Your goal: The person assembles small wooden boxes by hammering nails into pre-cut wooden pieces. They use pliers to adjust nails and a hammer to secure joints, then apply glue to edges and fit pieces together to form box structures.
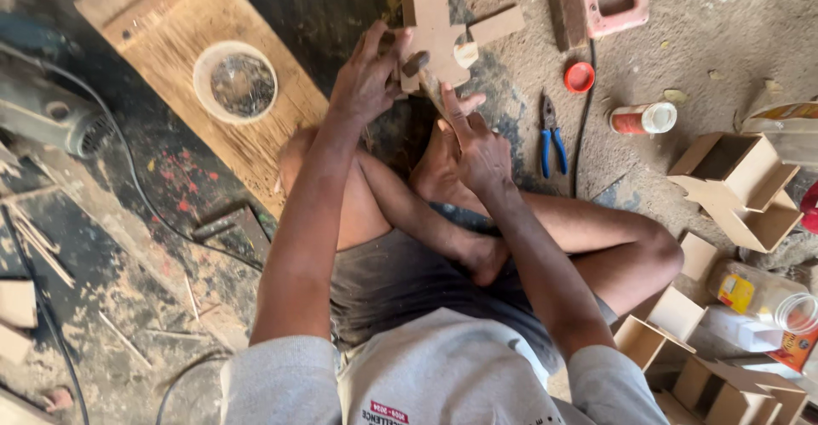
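We grip the wooden piece (436, 28) above our crossed legs.
Left hand (368, 75) clamps its edge; right hand (479, 148), fingers spread wide, touches it from below, blue pliers (551, 139) just beside.

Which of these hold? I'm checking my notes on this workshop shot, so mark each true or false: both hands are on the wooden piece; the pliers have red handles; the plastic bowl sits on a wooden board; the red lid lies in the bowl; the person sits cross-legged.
1. Both hands are on the wooden piece. True: the left hand grips it and the right hand touches it with its fingers.
2. The pliers have red handles. False: they are blue.
3. The bowl sits on a board. True.
4. The red lid lies in the bowl. False: it lies on the floor, near the pliers.
5. The person sits cross-legged. True.
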A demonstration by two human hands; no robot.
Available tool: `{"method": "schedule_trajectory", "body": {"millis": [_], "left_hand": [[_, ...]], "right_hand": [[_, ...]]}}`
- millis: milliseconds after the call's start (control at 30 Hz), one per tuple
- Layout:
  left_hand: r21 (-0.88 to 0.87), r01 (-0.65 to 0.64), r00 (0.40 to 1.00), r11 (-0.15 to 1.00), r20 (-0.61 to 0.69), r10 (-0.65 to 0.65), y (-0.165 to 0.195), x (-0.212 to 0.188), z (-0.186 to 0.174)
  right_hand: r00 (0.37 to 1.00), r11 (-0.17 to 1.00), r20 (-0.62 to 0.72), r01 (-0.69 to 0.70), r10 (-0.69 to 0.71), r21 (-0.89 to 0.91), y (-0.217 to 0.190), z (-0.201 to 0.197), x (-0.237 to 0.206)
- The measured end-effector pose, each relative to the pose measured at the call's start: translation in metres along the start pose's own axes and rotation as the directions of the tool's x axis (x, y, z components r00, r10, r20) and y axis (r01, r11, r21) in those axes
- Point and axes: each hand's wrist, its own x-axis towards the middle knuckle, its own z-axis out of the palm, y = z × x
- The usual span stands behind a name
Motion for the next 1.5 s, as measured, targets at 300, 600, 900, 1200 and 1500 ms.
{"method": "schedule_trajectory", "body": {"millis": [300, 600, 900, 1200, 1500], "left_hand": [[-0.018, 0.044, 0.999, 0.999, 0.017, -0.044, 0.004, 0.004, -0.004], [-0.069, 0.047, 0.999, 0.996, 0.005, -0.047, 0.007, 0.004, -0.007], [-0.036, 0.058, 0.998, 0.998, 0.034, -0.057, 0.010, 0.006, -0.009], [-0.064, 0.028, 0.999, 0.998, -0.018, -0.029, 0.008, 0.006, -0.006], [-0.044, 0.027, 1.000, 0.999, -0.010, -0.028, 0.006, 0.008, -0.007]], "right_hand": [[0.999, 0.999, 0.014, -0.034, 0.034, -0.002, -0.004, -0.003, 0.000], [1.000, 1.000, -0.017, -0.022, 0.023, 0.021, -0.001, -0.001, 0.000], [0.999, 1.000, -0.034, -0.008, 0.007, -0.020, 0.000, -0.002, 0.000], [0.998, 0.997, -0.066, 0.018, -0.023, -0.071, 0.008, 0.002, 0.004], [0.987, 0.990, -0.135, 0.074, -0.090, -0.122, 0.008, 0.001, 0.004]]}}
